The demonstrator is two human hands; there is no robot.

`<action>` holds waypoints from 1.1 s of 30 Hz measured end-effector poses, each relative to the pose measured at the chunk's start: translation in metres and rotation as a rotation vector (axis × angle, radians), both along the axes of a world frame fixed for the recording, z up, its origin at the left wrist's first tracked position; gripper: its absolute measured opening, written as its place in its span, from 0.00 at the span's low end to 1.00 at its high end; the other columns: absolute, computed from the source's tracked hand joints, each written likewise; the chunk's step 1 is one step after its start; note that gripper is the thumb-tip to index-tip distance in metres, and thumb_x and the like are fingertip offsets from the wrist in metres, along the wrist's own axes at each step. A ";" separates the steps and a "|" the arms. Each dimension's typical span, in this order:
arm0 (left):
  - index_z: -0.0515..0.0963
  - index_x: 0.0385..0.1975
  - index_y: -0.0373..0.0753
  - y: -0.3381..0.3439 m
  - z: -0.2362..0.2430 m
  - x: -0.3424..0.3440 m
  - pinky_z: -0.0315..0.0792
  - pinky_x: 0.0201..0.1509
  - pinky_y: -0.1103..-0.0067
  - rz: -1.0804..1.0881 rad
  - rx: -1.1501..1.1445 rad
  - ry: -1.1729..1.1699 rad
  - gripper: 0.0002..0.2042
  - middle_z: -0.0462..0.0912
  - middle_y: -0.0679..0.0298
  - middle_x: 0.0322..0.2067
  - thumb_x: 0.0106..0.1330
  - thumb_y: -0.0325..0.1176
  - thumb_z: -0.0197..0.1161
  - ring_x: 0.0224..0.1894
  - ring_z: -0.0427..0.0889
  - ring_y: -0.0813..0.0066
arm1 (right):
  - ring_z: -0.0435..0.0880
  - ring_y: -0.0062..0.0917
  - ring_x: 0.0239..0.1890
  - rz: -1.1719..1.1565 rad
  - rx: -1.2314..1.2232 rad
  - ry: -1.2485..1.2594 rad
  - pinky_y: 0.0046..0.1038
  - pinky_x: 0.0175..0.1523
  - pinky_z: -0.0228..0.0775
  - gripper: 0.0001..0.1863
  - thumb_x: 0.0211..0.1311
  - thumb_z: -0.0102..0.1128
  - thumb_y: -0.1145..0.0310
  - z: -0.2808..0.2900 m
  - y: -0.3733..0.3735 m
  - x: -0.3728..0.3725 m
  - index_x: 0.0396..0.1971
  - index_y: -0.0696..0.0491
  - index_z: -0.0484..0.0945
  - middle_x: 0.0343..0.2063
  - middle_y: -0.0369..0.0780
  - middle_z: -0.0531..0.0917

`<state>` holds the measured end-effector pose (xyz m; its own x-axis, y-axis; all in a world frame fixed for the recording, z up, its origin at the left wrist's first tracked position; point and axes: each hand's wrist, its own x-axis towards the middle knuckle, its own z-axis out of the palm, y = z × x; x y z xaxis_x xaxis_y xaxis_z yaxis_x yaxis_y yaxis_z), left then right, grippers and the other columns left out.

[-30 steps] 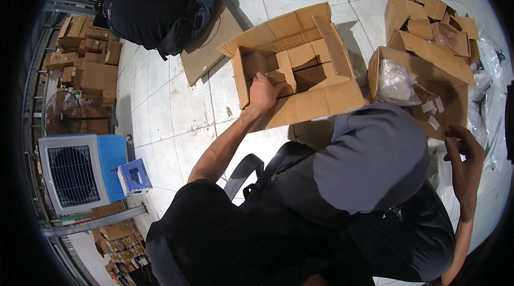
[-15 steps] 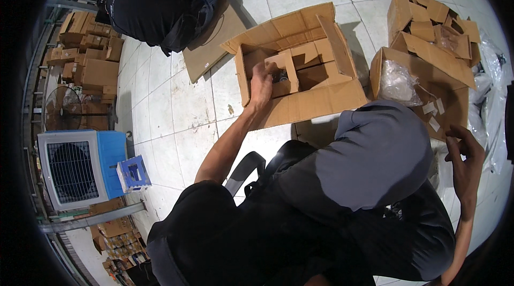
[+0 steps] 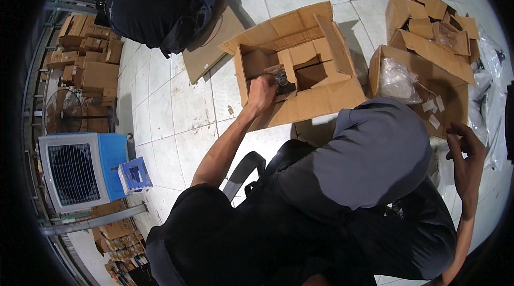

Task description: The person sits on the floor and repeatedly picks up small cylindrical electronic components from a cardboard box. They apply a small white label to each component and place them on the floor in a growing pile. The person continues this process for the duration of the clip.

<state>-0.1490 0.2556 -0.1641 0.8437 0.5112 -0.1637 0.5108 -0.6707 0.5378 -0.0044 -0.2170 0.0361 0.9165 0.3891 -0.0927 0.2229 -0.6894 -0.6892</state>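
Note:
My left hand [image 3: 262,93] reaches into the left compartment of an open cardboard box [image 3: 308,103] on the floor. Its fingers are curled closed; what they grip, if anything, is hidden. Just beside the fingertips lies a dark object with round, shiny parts [image 3: 282,78], partly covered by what looks like clear plastic. A cardboard divider [image 3: 289,66] stands to the right of it. Out at the right, my right hand [image 3: 468,152] is raised with fingers bent and apart, holding nothing. It is near a second open carton [image 3: 455,96] that contains a clear plastic bundle [image 3: 397,82].
Another carton [image 3: 399,5] filled with cardboard pieces stands at far right, by plastic wrapping [image 3: 482,82]. A person in dark clothes [image 3: 155,10] sits at the far left near a flat cardboard sheet [image 3: 211,53]. Leftward stand an air cooler [image 3: 75,168], a fan [image 3: 64,109] and stacked boxes [image 3: 99,72].
My left hand has shifted slightly nearer to me inside the box, and more of the dark object shows beside it. The right hand has hardly moved.

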 end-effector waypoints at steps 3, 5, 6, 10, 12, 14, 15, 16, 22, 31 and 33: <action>0.76 0.45 0.27 0.010 -0.019 0.003 0.78 0.45 0.67 -0.114 0.269 0.017 0.26 0.81 0.43 0.42 0.55 0.43 0.71 0.42 0.83 0.50 | 0.75 0.17 0.21 0.011 0.021 0.002 0.22 0.30 0.68 0.12 0.62 0.60 0.71 0.000 0.001 0.001 0.42 0.61 0.79 0.34 0.40 0.84; 0.76 0.46 0.29 0.002 -0.022 0.011 0.78 0.46 0.66 -0.126 0.402 0.050 0.30 0.80 0.44 0.42 0.52 0.49 0.73 0.43 0.82 0.49 | 0.75 0.16 0.21 0.008 0.024 0.001 0.22 0.30 0.68 0.12 0.62 0.59 0.71 0.001 0.000 0.001 0.42 0.61 0.79 0.34 0.40 0.84; 0.76 0.47 0.31 -0.002 -0.023 0.012 0.78 0.47 0.66 -0.109 0.431 0.102 0.32 0.81 0.46 0.39 0.50 0.51 0.73 0.42 0.83 0.48 | 0.75 0.16 0.21 0.004 0.021 0.003 0.22 0.30 0.68 0.12 0.62 0.59 0.71 0.002 0.001 0.001 0.42 0.61 0.79 0.33 0.40 0.84; 0.77 0.45 0.33 -0.007 0.001 0.031 0.78 0.46 0.65 -0.225 0.424 0.489 0.35 0.82 0.47 0.36 0.48 0.59 0.71 0.43 0.83 0.50 | 0.75 0.16 0.21 -0.007 -0.004 0.037 0.22 0.30 0.67 0.12 0.62 0.59 0.71 0.003 0.000 0.001 0.42 0.61 0.79 0.32 0.40 0.84; 0.78 0.42 0.31 -0.006 0.011 0.039 0.79 0.45 0.65 -0.285 0.432 0.528 0.35 0.83 0.46 0.37 0.48 0.60 0.71 0.41 0.84 0.52 | 0.75 0.16 0.22 -0.003 0.019 0.026 0.22 0.31 0.67 0.12 0.61 0.60 0.71 0.002 -0.001 0.000 0.42 0.61 0.79 0.32 0.40 0.84; 0.79 0.40 0.31 0.000 0.011 0.045 0.79 0.44 0.65 -0.309 0.428 0.539 0.33 0.83 0.47 0.36 0.47 0.58 0.72 0.41 0.84 0.53 | 0.75 0.15 0.22 0.002 0.029 0.018 0.22 0.31 0.67 0.12 0.61 0.60 0.71 0.004 0.000 -0.001 0.43 0.61 0.79 0.32 0.40 0.84; 0.80 0.40 0.32 0.006 0.005 0.044 0.79 0.44 0.65 -0.304 0.418 0.534 0.32 0.83 0.48 0.36 0.46 0.56 0.73 0.41 0.84 0.53 | 0.75 0.15 0.22 0.006 0.026 0.019 0.22 0.31 0.67 0.12 0.61 0.60 0.71 0.005 0.001 0.000 0.43 0.61 0.79 0.31 0.40 0.84; 0.80 0.39 0.33 0.009 0.005 0.046 0.79 0.44 0.65 -0.305 0.407 0.529 0.30 0.83 0.49 0.36 0.45 0.54 0.74 0.42 0.84 0.52 | 0.75 0.15 0.22 0.004 0.020 0.022 0.22 0.31 0.67 0.13 0.60 0.61 0.71 0.006 0.001 -0.001 0.43 0.61 0.79 0.31 0.40 0.84; 0.79 0.46 0.37 0.027 0.050 0.057 0.76 0.48 0.65 -0.466 0.135 0.519 0.26 0.84 0.49 0.38 0.46 0.42 0.73 0.44 0.82 0.52 | 0.74 0.15 0.22 -0.037 -0.004 0.042 0.22 0.31 0.66 0.13 0.60 0.61 0.71 0.006 -0.005 -0.001 0.43 0.61 0.80 0.32 0.40 0.84; 0.67 0.60 0.43 0.047 0.014 0.027 0.70 0.59 0.66 -0.798 0.209 0.279 0.25 0.73 0.54 0.56 0.61 0.30 0.60 0.56 0.73 0.53 | 0.72 0.15 0.22 -0.010 -0.001 0.041 0.21 0.32 0.66 0.13 0.59 0.60 0.73 0.004 -0.010 0.003 0.43 0.62 0.79 0.35 0.40 0.84; 0.68 0.60 0.43 0.041 0.025 0.029 0.71 0.58 0.65 -0.842 0.263 0.282 0.24 0.73 0.54 0.54 0.61 0.29 0.59 0.55 0.74 0.53 | 0.71 0.15 0.22 -0.003 0.008 0.073 0.21 0.32 0.66 0.13 0.58 0.60 0.74 0.004 -0.011 0.003 0.42 0.62 0.79 0.35 0.40 0.84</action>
